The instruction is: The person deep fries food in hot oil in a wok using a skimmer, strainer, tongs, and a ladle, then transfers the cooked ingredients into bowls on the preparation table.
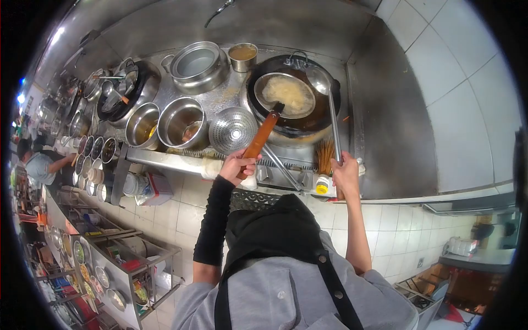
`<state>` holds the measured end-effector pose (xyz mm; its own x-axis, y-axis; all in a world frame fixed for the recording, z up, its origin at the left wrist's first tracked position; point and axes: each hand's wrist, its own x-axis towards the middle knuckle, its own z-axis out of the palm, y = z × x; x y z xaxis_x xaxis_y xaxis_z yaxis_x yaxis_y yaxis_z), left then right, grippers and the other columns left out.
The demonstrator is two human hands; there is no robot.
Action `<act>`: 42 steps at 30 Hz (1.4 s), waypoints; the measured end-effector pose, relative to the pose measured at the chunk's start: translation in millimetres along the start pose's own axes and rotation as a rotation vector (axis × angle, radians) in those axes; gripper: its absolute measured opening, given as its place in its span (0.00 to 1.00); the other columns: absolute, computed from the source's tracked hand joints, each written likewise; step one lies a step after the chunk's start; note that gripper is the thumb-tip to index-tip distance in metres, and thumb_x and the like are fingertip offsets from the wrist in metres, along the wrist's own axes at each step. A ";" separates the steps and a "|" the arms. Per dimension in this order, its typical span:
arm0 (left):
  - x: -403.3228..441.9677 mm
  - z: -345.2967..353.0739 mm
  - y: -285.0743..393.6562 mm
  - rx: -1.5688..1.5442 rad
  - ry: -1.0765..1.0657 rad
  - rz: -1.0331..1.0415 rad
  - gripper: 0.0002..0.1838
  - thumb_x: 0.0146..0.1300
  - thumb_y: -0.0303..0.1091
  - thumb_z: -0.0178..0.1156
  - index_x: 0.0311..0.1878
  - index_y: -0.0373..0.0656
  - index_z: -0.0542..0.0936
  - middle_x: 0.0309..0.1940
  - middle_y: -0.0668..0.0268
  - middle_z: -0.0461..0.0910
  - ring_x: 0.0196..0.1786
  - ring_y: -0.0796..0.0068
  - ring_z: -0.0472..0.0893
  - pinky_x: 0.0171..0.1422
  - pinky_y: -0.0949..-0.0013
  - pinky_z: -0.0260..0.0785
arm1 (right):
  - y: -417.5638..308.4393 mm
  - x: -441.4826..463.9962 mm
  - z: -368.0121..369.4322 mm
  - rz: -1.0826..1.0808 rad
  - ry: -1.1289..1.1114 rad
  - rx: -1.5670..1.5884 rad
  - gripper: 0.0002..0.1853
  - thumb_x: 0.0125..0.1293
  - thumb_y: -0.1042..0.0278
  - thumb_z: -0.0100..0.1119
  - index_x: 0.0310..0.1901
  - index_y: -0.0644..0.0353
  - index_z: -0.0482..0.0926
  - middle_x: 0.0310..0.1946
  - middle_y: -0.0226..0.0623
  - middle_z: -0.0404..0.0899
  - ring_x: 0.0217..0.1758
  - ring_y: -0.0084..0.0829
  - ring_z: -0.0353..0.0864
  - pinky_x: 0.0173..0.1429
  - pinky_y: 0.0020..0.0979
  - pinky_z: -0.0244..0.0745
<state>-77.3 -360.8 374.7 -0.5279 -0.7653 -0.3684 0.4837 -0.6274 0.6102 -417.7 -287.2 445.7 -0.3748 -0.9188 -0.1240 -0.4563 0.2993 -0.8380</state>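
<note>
My left hand point(239, 166) is closed around the wooden handle point(263, 132) of a strainer point(301, 113), whose round bowl sits in the wok point(333, 102). Pale, foamy food point(286, 91) fills the bowl; whether it is frying in liquid I cannot tell. A long-handled ladle point(318, 80) is gripped in my right hand point(345, 171), its bowl over the far right of the wok. Beside my left hand, a perforated metal skimmer point(232, 131) lies with its handle toward me. Near my right hand are a bamboo brush point(325, 154) and a yellow-capped bottle point(322, 185).
Left of the wok stand two steel pots point(183, 122), a larger pot point(199, 65) and a small container of brownish liquid point(242, 55). Another wok point(144, 82) holds ladles. Several seasoning containers point(98, 148) line the left. A person point(41, 165) stands farther left. Tiled wall point(456, 104) bounds the right.
</note>
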 end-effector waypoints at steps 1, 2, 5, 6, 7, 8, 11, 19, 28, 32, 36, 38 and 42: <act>0.9 3.3 0.0 -0.010 0.011 0.000 0.28 0.66 0.13 0.53 0.70 0.31 0.67 0.49 0.58 0.78 0.28 0.85 0.66 0.27 0.81 0.57 | -3.2 0.4 0.4 -0.003 -0.005 -0.007 0.08 0.68 0.74 0.59 0.41 0.72 0.76 0.16 0.43 0.77 0.12 0.34 0.77 0.19 0.37 0.71; 0.2 6.1 0.8 -0.006 0.003 0.008 0.28 0.66 0.13 0.53 0.70 0.31 0.66 0.49 0.59 0.78 0.28 0.85 0.66 0.27 0.81 0.57 | -5.1 1.2 0.9 -0.017 -0.001 -0.023 0.08 0.68 0.74 0.59 0.42 0.72 0.77 0.16 0.44 0.77 0.12 0.34 0.77 0.19 0.37 0.71; -9.1 16.8 -0.8 0.005 -0.019 0.024 0.28 0.66 0.14 0.53 0.70 0.31 0.66 0.49 0.59 0.78 0.28 0.85 0.66 0.27 0.81 0.57 | -9.5 0.8 -1.1 -0.037 0.014 -0.065 0.08 0.67 0.75 0.58 0.42 0.72 0.77 0.16 0.46 0.78 0.13 0.36 0.78 0.20 0.38 0.72; -14.3 19.8 -0.7 0.010 -0.020 0.029 0.28 0.66 0.14 0.53 0.70 0.30 0.66 0.49 0.59 0.78 0.28 0.85 0.66 0.27 0.81 0.57 | -12.6 -0.1 -2.2 -0.035 0.017 -0.073 0.08 0.67 0.75 0.58 0.43 0.72 0.78 0.16 0.46 0.78 0.13 0.36 0.78 0.21 0.39 0.73; -19.0 22.3 0.5 0.013 -0.018 0.032 0.27 0.66 0.14 0.53 0.70 0.30 0.66 0.49 0.59 0.78 0.28 0.85 0.66 0.27 0.81 0.57 | -15.7 -2.2 -2.7 -0.031 0.017 -0.081 0.08 0.67 0.75 0.57 0.43 0.72 0.78 0.16 0.47 0.78 0.13 0.37 0.78 0.21 0.40 0.73; -21.0 25.5 2.7 0.009 -0.017 0.029 0.28 0.66 0.14 0.53 0.70 0.30 0.66 0.49 0.59 0.78 0.28 0.85 0.66 0.27 0.81 0.57 | -20.3 -3.6 -3.3 -0.030 0.017 -0.088 0.08 0.67 0.75 0.57 0.43 0.72 0.78 0.16 0.48 0.78 0.13 0.38 0.79 0.23 0.41 0.73; -13.5 25.8 2.4 -0.036 -0.002 0.023 0.28 0.65 0.13 0.53 0.69 0.30 0.66 0.49 0.58 0.78 0.28 0.84 0.66 0.27 0.80 0.58 | -29.0 -6.1 -3.0 -0.031 0.003 -0.122 0.08 0.67 0.74 0.56 0.42 0.71 0.78 0.18 0.51 0.78 0.17 0.42 0.81 0.27 0.45 0.74; -37.9 49.7 -4.8 0.052 0.027 0.042 0.27 0.64 0.12 0.52 0.68 0.31 0.68 0.49 0.59 0.78 0.29 0.83 0.68 0.29 0.79 0.59 | -34.2 2.4 1.2 -0.170 0.066 -0.316 0.09 0.65 0.72 0.58 0.40 0.71 0.78 0.27 0.60 0.80 0.36 0.62 0.83 0.42 0.53 0.74; -76.0 83.7 -4.0 0.160 -0.001 0.106 0.26 0.67 0.15 0.54 0.69 0.36 0.67 0.51 0.62 0.78 0.29 0.82 0.68 0.29 0.78 0.60 | -42.4 27.0 25.0 -0.284 0.177 -0.355 0.09 0.65 0.75 0.56 0.43 0.71 0.78 0.31 0.63 0.82 0.38 0.63 0.83 0.44 0.55 0.74; -82.4 76.4 -9.9 0.114 -0.012 0.113 0.30 0.66 0.13 0.53 0.71 0.38 0.65 0.53 0.60 0.77 0.29 0.81 0.69 0.28 0.77 0.61 | -55.1 16.1 8.1 -0.261 -0.002 -0.275 0.10 0.65 0.76 0.57 0.46 0.73 0.77 0.33 0.65 0.81 0.39 0.64 0.83 0.45 0.55 0.74; -69.5 68.3 -13.8 0.083 -0.012 0.123 0.29 0.66 0.13 0.53 0.71 0.38 0.65 0.52 0.60 0.78 0.29 0.81 0.69 0.29 0.77 0.62 | -65.5 -5.1 5.0 -0.258 0.057 -0.304 0.10 0.66 0.77 0.57 0.46 0.74 0.76 0.34 0.67 0.80 0.39 0.65 0.82 0.45 0.55 0.74; -65.9 64.9 -17.0 0.076 -0.013 0.128 0.30 0.66 0.13 0.52 0.72 0.39 0.65 0.53 0.60 0.77 0.29 0.81 0.69 0.29 0.77 0.63 | -68.8 -6.5 7.5 -0.301 0.118 -0.294 0.09 0.66 0.78 0.57 0.45 0.75 0.76 0.36 0.68 0.80 0.40 0.66 0.82 0.45 0.55 0.74; -70.3 74.1 -18.5 0.203 0.015 0.157 0.31 0.67 0.13 0.51 0.73 0.41 0.63 0.53 0.61 0.76 0.29 0.82 0.69 0.29 0.77 0.63 | -81.0 -1.7 9.6 -0.339 0.174 -0.244 0.08 0.66 0.79 0.55 0.43 0.77 0.74 0.40 0.69 0.80 0.42 0.67 0.81 0.46 0.55 0.74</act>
<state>-100.8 -284.7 441.3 -0.4461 -0.8539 -0.2680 0.4082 -0.4606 0.7882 -372.4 -312.3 508.8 -0.2917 -0.9246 0.2449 -0.7461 0.0597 -0.6632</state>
